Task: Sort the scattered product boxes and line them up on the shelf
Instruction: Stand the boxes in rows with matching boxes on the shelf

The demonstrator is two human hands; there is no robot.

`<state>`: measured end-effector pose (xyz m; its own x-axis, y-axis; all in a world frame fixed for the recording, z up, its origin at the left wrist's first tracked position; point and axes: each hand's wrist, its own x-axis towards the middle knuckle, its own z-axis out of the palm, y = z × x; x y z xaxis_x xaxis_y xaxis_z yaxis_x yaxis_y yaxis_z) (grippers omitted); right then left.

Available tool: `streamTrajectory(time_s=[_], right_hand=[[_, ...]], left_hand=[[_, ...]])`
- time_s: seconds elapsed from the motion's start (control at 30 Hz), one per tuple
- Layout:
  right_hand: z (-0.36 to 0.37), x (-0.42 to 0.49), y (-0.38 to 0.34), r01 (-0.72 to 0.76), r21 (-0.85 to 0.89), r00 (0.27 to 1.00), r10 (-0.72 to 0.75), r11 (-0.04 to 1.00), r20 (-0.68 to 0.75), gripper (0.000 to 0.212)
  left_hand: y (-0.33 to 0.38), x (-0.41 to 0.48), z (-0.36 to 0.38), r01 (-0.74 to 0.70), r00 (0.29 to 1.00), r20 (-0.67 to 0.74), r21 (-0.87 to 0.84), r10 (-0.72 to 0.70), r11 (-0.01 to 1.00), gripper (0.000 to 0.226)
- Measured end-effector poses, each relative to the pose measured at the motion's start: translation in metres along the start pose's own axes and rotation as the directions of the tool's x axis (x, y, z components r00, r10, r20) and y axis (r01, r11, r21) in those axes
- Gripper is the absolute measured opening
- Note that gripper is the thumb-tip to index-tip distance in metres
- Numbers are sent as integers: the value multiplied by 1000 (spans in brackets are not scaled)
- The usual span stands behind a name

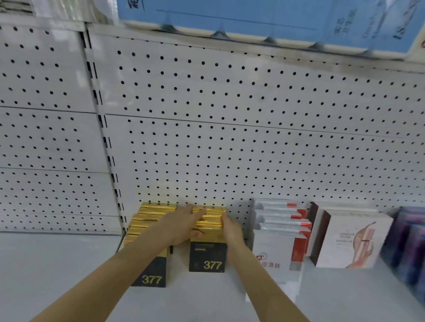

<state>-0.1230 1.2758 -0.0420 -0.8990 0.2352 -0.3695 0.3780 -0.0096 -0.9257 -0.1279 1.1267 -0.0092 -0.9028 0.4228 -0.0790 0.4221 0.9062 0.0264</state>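
Flanking gold boxes (208,219), left hand (185,224) flat on top, right hand (232,227) beside

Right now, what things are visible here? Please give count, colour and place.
black-and-gold cardboard boxes marked 377: two rows, shelf centre-left
white cardboard boxes with red stripe: one row, right of them
white-and-brown boxes with a drawing: two seen, further right
dark blue-purple boxes: blurred, count unclear, far right
blue plastic-wrapped pack: one, upper shelf
white perforated back panels: two, behind
grey shelf board: one, under the boxes
left hand: fingers flat on top of right 377 row
right hand: flat against that row's right side
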Motion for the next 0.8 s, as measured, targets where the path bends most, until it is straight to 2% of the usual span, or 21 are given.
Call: streamTrajectory(time_s=[0.13,0.2,0.3,0.33,0.4,0.5,0.6,0.67,0.73,0.8], right_hand=[[1,-22,-22,141,-130,989,-146,981,-30,42],[-10,-42,-48,252,-207,966,-257,945,4,46],[-55,-75,-82,436,-128,900,-432,891,63,46],[-77,-82,-86,486,-121,874,-484,866,42,46],[-118,-87,-82,538,-147,829,-553,830,-86,49],[-162,-82,-51,440,-183,840,-475,879,-263,66],[-179,-73,-20,349,-39,908,-348,936,-235,76],[-179,-66,-9,288,71,946,-272,955,-177,67],[-179,-57,-6,267,81,959,-256,960,-125,59],[-179,-44,-2,272,72,961,-268,960,-61,65]], left_hand=[[-5,-3,-16,-45,998,-38,-99,42,994,61],[-6,-5,-28,-37,999,-45,-236,27,971,62],[2,-9,-44,-51,995,-96,-545,-2,837,60],[9,-11,-48,-70,993,-116,-624,-4,779,59],[30,-15,-52,-98,992,-123,-710,13,697,63],[69,-17,-51,-150,989,-102,-696,110,702,84],[109,-18,-48,-190,982,-133,-731,135,656,79],[132,-17,-41,-147,989,-129,-809,72,569,79],[148,-14,-34,-84,992,-122,-862,-44,500,89],[158,-6,-26,12,985,-60,-914,-164,405,93]])
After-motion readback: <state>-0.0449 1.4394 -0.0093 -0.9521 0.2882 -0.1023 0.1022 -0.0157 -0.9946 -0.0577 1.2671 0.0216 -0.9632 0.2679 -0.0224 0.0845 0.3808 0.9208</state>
